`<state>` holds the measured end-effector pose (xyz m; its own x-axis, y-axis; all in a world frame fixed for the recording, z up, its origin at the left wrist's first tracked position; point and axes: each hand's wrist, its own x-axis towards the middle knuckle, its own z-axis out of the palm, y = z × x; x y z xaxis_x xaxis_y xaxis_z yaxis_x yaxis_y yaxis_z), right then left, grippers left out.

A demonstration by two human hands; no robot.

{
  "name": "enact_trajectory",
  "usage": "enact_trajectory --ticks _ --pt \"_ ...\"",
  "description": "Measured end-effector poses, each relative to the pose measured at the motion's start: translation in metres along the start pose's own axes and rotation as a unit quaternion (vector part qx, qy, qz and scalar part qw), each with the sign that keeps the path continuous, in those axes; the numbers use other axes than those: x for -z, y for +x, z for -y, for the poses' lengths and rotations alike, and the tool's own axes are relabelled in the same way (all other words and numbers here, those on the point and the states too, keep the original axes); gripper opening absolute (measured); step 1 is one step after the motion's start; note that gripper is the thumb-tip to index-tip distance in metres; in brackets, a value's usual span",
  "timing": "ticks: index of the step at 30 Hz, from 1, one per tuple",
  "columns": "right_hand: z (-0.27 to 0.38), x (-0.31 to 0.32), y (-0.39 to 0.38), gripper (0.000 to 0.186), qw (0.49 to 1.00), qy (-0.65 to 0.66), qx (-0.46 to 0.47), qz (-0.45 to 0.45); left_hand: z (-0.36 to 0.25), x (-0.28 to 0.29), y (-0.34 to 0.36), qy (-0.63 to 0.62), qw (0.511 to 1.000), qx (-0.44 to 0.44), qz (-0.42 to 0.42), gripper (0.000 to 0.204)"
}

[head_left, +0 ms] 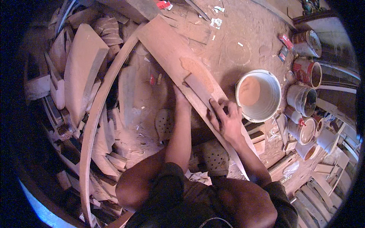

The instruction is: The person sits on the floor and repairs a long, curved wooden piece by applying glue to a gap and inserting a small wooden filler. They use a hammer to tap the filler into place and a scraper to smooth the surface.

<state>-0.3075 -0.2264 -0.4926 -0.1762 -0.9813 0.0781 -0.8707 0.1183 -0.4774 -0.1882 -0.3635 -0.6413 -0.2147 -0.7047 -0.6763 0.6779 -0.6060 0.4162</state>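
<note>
While the right hand (229, 119) is bending its fingers over the near end of a flat, brown rectangular block (200, 87), whether they are clamping it I cannot tell. The block is lying just ahead of that grip on a long, pale-brown wooden board (163, 41). Left of the grip, the left hand (181, 95) is meeting the board's edge, its closure hidden. Orange-brown dust (194, 66) is lying beyond the block; a round, whitish bucket (269, 93) is standing to the grip's right.
</note>
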Motion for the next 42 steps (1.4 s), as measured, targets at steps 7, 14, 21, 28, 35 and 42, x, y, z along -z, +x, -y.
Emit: enact_trajectory --ticks 7,14,21,28,35,42 --pt "0.0 -0.011 0.024 0.045 1.0 -0.011 0.007 -0.015 -0.001 0.008 0.003 -0.016 1.0 0.005 0.02 0.063" --pt "-0.009 0.02 0.053 0.04 0.997 0.073 -0.019 0.014 0.002 -0.015 -0.004 -0.052 0.998 -0.005 0.032 0.06" --pt "-0.043 0.006 0.148 0.048 0.988 0.114 0.103 0.031 0.005 0.026 0.021 -0.062 0.994 0.014 0.088 0.064" --pt "-0.054 -0.017 0.215 0.041 0.963 -0.003 0.245 0.116 -0.001 -0.003 -0.006 -0.008 0.998 -0.014 0.053 0.069" --pt "-0.053 -0.026 0.216 0.035 0.978 0.051 0.174 0.106 0.003 -0.005 -0.005 -0.038 0.996 -0.021 0.082 0.068" --pt "-0.071 -0.008 0.182 0.032 0.972 0.061 0.171 0.147 0.0 0.015 0.009 -0.077 0.992 0.017 0.097 0.068"
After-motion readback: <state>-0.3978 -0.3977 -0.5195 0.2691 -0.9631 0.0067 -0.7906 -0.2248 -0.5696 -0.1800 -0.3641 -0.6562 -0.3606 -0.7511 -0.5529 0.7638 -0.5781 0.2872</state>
